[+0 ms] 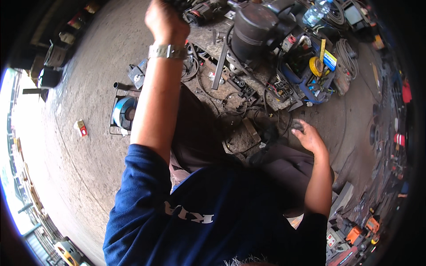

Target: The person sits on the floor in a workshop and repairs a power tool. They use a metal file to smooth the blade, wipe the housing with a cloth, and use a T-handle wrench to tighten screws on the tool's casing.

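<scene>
My left hand reaches far forward at the upper edge, a metal-band watch on its wrist. It looks closed, but what it grips is hidden beside a dark patch. Just right of it lies a dark power tool. My right hand hovers by my right knee, thumb and fingers curled round a small dark thing too unclear to name. Ahead of my legs, a flat metal bar leans among cables and metal parts. A large dark cylindrical motor-like body stands beyond.
A blue open tool carrier holds tools and a yellow tape measure. Coiled cable and a clear plastic bottle are at the far right. Left of my arm sits a blue round part on a metal frame; a small red box lies farther left.
</scene>
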`<state>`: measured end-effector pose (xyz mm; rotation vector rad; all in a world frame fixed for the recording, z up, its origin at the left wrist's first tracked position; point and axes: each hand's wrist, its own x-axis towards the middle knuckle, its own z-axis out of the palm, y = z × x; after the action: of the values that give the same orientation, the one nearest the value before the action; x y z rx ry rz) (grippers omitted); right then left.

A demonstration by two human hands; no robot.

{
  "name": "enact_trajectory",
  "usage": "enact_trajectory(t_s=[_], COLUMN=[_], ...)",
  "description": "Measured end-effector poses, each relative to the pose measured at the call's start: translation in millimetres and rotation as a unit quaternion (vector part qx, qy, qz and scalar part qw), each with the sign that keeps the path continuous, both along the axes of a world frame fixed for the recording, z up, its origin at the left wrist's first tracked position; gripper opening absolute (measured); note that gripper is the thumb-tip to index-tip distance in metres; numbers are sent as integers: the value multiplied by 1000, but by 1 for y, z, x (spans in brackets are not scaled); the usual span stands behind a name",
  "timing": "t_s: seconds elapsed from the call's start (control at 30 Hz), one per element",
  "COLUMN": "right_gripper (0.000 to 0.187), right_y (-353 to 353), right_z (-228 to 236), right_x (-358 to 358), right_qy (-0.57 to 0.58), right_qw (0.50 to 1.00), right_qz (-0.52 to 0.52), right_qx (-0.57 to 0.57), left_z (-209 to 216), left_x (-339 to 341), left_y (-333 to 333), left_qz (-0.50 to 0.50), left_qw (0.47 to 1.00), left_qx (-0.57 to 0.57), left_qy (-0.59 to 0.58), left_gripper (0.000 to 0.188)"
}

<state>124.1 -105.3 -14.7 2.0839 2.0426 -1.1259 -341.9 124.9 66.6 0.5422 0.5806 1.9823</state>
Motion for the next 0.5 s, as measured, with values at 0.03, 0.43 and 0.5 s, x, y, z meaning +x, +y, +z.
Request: enact_trajectory(t_s=[0.03, 0.43, 0.5], right_gripper=[51, 51, 48], right_y=[-2, -15, -9], right_z=[-3, -33, -29], right_x=[0, 15, 2], right_qy=[12, -29, -65], right_qw=[1000, 999, 995], right_qz=[-5, -18, -18], right_qx=[-4, -38, -67], left_z=[9, -187, -291], left_x=[12, -133, -136], left_y=[-5, -74, -108], left_qz=[-3, 12, -72], left_qw=[999, 780, 793], left_qx=[-39, -414, -477], left_qy=[-6, 469, 372], left_gripper=[24, 48, 28])
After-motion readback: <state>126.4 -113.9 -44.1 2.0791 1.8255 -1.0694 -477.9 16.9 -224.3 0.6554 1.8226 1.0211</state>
